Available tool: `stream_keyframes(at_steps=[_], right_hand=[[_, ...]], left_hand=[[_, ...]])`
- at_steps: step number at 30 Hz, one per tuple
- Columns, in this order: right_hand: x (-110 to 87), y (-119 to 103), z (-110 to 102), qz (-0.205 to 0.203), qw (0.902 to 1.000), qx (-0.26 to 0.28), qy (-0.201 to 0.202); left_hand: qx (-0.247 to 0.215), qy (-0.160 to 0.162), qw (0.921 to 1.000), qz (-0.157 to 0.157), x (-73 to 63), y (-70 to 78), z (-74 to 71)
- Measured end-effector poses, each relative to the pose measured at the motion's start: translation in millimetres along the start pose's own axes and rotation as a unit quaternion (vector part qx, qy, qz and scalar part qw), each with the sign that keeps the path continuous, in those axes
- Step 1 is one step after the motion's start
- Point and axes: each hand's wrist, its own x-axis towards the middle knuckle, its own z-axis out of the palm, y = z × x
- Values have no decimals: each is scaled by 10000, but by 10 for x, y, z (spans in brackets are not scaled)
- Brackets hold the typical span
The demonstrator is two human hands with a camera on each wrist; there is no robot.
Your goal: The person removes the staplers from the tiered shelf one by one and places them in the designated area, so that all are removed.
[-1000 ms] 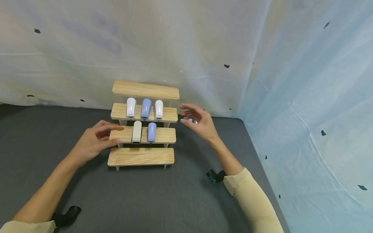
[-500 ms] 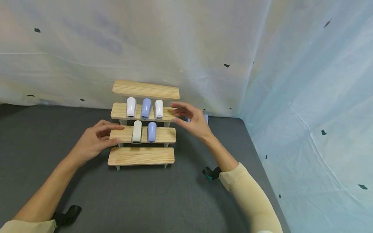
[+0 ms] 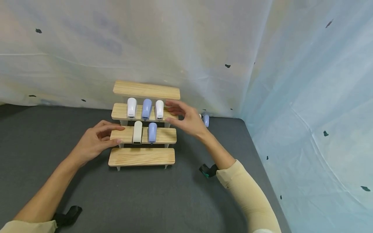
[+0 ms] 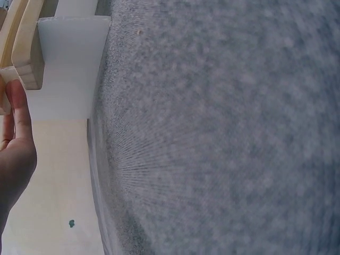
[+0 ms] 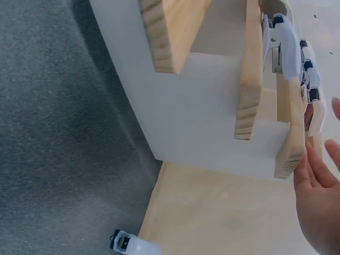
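A stepped display stand (image 3: pixel 141 157) with pale wooden boards on white supports stands on the dark table. On its second board from the top sit a white stapler (image 3: pixel 132 108), a lavender one and another white one (image 3: pixel 159 109). One board lower are a cream stapler (image 3: pixel 137 132) and a lavender stapler (image 3: pixel 152 132). My left hand (image 3: pixel 91 142) holds that lower board's left end, thumb at the front edge and index finger at the back. My right hand (image 3: pixel 186 118) is at the upper board's right end, beside the white stapler, its thumb by the board edge (image 5: pixel 289 154) and its fingers spread.
Behind my right hand, a lavender stapler (image 3: pixel 206 120) lies on the table, with a pale item partly hidden beside it. A pale sheet wall (image 3: pixel 204 48) rises close behind the stand, and a bluish sheet (image 3: pixel 314 113) hangs along the right.
My right hand has moved left from beside the stand to the right end of the second board, uncovering the lavender stapler on the table. The left hand stays put.
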Motion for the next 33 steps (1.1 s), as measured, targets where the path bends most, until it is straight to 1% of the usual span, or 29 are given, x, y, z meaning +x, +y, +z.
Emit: stream_keyframes(at_steps=[4, 6, 11, 15, 20, 28, 33], right_hand=[[48, 144, 19, 177, 9997, -189, -42], [69, 165, 29, 224, 9992, -319, -70], [110, 165, 62, 196, 9981, -573, -91], [128, 158, 97, 226, 9977, -639, -64], [136, 160, 144, 253, 9977, -628, 74], [139, 154, 212, 261, 9962, -760, 327], [129, 155, 222, 291, 9959, -763, 391]], left_hand=[[45, 4, 10000, -17, 0, -4, -2], [55, 3, 10000, -19, -1, -3, -9], [86, -26, 10000, -3, -8, -1, -13], [54, -40, 10000, -22, -14, 3, -10], [42, -37, 10000, -15, -24, 13, -11], [99, -15, 9999, -27, -31, 36, -9], [105, -10, 9999, -24, -32, 33, -8]])
